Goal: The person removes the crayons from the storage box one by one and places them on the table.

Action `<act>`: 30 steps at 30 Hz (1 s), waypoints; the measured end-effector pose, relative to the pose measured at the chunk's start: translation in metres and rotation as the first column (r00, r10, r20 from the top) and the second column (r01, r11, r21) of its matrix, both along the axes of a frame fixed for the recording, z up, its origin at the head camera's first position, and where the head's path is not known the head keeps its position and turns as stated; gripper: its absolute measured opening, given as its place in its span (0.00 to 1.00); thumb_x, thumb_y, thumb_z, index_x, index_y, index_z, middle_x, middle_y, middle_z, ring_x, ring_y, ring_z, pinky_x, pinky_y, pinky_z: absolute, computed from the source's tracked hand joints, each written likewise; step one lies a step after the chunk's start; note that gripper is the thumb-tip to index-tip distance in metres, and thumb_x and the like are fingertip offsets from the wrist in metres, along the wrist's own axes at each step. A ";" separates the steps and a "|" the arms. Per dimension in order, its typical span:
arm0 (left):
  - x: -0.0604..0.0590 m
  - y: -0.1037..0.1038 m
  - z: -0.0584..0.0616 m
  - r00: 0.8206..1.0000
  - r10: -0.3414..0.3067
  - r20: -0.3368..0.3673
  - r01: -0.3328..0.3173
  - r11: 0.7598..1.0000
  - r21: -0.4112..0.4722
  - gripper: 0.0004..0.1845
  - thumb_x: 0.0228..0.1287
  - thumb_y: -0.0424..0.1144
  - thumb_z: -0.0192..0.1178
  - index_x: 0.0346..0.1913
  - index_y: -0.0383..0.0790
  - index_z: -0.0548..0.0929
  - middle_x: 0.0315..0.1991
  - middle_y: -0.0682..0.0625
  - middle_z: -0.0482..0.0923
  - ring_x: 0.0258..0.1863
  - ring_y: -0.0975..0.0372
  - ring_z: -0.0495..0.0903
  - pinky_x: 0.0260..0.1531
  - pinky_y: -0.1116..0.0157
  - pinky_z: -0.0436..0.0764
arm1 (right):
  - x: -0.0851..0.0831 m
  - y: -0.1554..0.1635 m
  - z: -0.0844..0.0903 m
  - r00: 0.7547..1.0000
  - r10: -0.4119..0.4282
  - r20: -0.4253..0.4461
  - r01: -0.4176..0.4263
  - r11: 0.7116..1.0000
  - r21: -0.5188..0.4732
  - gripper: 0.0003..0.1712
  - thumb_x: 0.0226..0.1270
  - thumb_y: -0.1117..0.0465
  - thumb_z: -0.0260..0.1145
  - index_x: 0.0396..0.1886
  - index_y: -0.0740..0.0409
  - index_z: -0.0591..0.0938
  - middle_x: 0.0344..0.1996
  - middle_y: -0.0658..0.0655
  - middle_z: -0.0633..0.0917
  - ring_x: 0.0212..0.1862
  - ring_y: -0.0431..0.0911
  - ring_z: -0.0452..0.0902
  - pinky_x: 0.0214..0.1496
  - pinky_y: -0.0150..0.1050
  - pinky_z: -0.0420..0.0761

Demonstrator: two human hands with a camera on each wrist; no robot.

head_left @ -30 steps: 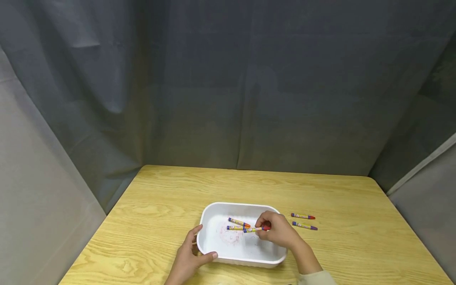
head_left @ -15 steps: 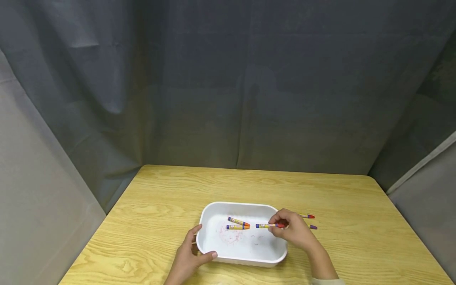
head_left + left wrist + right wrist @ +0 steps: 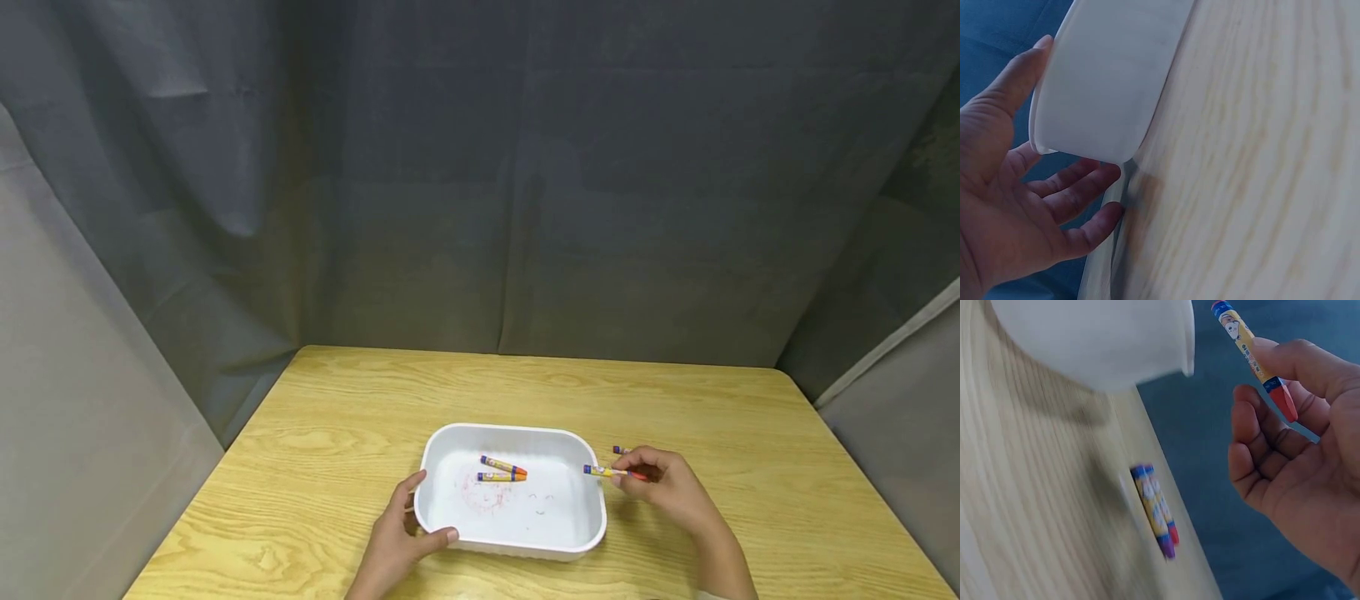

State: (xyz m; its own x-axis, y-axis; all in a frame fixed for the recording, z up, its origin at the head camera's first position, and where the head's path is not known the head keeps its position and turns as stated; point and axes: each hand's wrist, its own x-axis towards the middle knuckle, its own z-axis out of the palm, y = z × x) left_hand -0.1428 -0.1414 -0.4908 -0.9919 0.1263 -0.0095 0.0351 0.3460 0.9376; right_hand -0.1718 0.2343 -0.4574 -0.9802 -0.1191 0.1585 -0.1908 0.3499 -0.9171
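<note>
Between thumb and fingertips, my right hand (image 3: 666, 487) pinches a red crayon (image 3: 1247, 350) in a yellow wrapper. It is held above the table, just past the right rim of a white plastic tub (image 3: 525, 550). My left hand (image 3: 397, 533) holds the tub's near left corner, thumb on the front rim and fingers along the left side. Two crayons lie inside the tub, an orange-red one (image 3: 501, 464) above an orange one (image 3: 495, 477). On the table below my right hand are a purple crayon (image 3: 1154, 515) and another red crayon (image 3: 1172, 528), mostly hidden in the head view.
Faint red scribbles mark the tub's floor. The wooden table (image 3: 315, 467) extends around the tub on all sides. Dark grey curtains (image 3: 510, 208) hang behind its back edge, and pale cloth panels (image 3: 67, 350) stand at the sides.
My right hand has carried the red crayon rightward, from over the tub's middle to past its right rim, now covering most of the crayons on the table. My left hand and the tub stay put.
</note>
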 end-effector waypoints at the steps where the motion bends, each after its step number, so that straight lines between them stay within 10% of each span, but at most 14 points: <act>1: 0.000 0.000 0.000 1.000 -0.001 -0.001 0.001 1.000 0.004 0.50 0.43 0.40 0.75 0.69 0.37 0.57 0.49 0.37 0.73 0.41 0.51 0.77 0.36 0.61 0.74 | 0.001 0.004 -0.001 1.000 -0.006 0.001 0.006 1.000 -0.002 0.07 0.52 0.69 0.71 0.32 0.64 0.82 0.35 0.60 0.81 0.34 0.42 0.76 0.32 0.36 0.77; 12: -0.002 -0.001 -0.005 1.000 -0.002 0.001 0.002 1.000 0.013 0.51 0.43 0.40 0.75 0.69 0.37 0.56 0.49 0.37 0.73 0.40 0.52 0.77 0.35 0.61 0.74 | 0.010 0.039 -0.020 0.979 -0.169 0.112 0.162 0.984 0.069 0.13 0.55 0.62 0.71 0.38 0.66 0.82 0.32 0.56 0.82 0.32 0.43 0.76 0.35 0.36 0.75; 30: 0.001 0.001 0.000 1.000 0.012 -0.013 -0.012 1.000 0.017 0.51 0.41 0.45 0.76 0.69 0.40 0.58 0.49 0.38 0.73 0.40 0.52 0.77 0.36 0.60 0.75 | -0.001 0.055 -0.051 0.940 -0.221 0.261 0.183 0.970 0.162 0.18 0.53 0.55 0.72 0.38 0.64 0.83 0.43 0.59 0.80 0.48 0.50 0.69 0.47 0.43 0.69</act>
State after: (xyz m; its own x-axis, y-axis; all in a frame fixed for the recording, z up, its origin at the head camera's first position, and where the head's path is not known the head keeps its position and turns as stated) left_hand -0.1414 -0.1401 -0.4905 -0.9934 0.1145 0.0052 0.0430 0.3302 0.9429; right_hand -0.1729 0.2895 -0.5084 -0.9887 0.0843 -0.1243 0.1495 0.4773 -0.8659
